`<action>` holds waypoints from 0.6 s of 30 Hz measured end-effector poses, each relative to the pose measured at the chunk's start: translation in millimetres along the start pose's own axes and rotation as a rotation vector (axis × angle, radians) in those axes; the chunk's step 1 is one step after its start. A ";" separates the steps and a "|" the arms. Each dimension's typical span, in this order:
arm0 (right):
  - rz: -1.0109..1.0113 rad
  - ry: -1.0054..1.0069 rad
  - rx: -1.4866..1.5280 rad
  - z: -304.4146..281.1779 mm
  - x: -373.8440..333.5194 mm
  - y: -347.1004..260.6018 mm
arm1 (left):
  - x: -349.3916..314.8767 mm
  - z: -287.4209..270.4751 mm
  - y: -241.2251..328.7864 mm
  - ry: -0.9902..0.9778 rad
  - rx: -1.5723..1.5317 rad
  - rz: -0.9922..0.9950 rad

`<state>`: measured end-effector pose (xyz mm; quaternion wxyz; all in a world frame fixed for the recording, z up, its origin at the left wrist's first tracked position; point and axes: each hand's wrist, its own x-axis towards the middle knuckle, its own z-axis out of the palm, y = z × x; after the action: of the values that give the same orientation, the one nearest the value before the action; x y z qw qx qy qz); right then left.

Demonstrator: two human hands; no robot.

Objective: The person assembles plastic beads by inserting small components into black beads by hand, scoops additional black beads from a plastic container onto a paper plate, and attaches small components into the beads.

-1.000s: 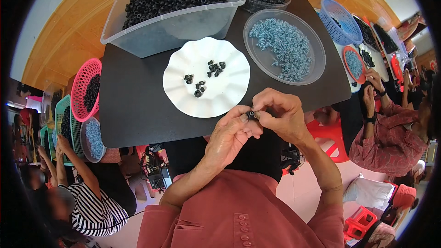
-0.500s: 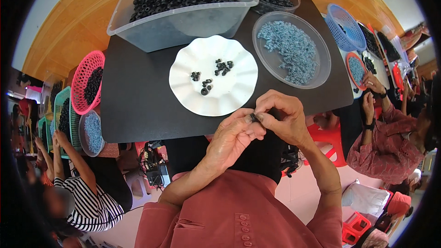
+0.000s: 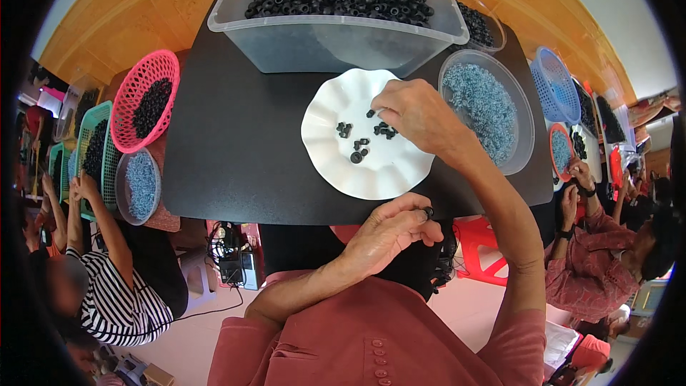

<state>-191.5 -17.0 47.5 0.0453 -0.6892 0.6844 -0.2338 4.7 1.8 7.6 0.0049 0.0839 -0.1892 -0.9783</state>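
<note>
My left hand [image 3: 400, 232] is just off the table's front edge, its thumb and fingers closed on a small black ring-shaped part [image 3: 429, 211]. Over the white scalloped plate [image 3: 325, 164], my right hand [image 3: 421, 114] reaches in with its fingers pinched. A tiny black piece [image 3: 371, 113] shows at those fingertips, close above the plate. Several small black pieces lie on the plate in loose groups: one group [image 3: 344, 129] to the left, another [image 3: 386, 131] beside my right hand, and a third with a larger round black part [image 3: 356, 158] lower down.
Behind the plate stands a large clear bin [image 3: 343, 43] of black parts. A clear bowl [image 3: 527, 125] of small light-blue pieces sits right of it, with another tub [image 3: 500, 36] behind. Pink [image 3: 118, 114] and green [image 3: 107, 164] baskets stand left. Other people work at both sides.
My hands have parted. The right has moved up and forward over the plate, while the left stays low near the table edge. The view has shifted a little, moving the table contents rightward.
</note>
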 end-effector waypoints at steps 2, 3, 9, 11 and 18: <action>0.037 -0.062 -0.110 -0.5 5.4 -6.1 | -0.2 0.7 2.2 0.001 -0.001 -0.004; 0.036 -0.064 -0.113 -0.5 5.7 -6.6 | 0.3 0.8 3.0 -0.001 0.006 -0.013; 0.062 0.005 0.044 -1.3 4.6 -19.5 | 1.7 0.3 -0.2 -0.003 0.008 0.001; 0.026 -0.042 -0.022 4.4 2.1 -18.2 | 2.6 -1.9 -2.2 -0.031 0.016 0.012; 0.010 0.071 -0.035 5.7 -6.4 -19.4 | 2.6 -2.3 -3.1 -0.043 0.052 0.035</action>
<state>-171.2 -11.2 48.1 0.0104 -0.6777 0.6929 -0.2458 2.6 3.7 3.9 0.0157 0.0595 -0.2159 -0.9745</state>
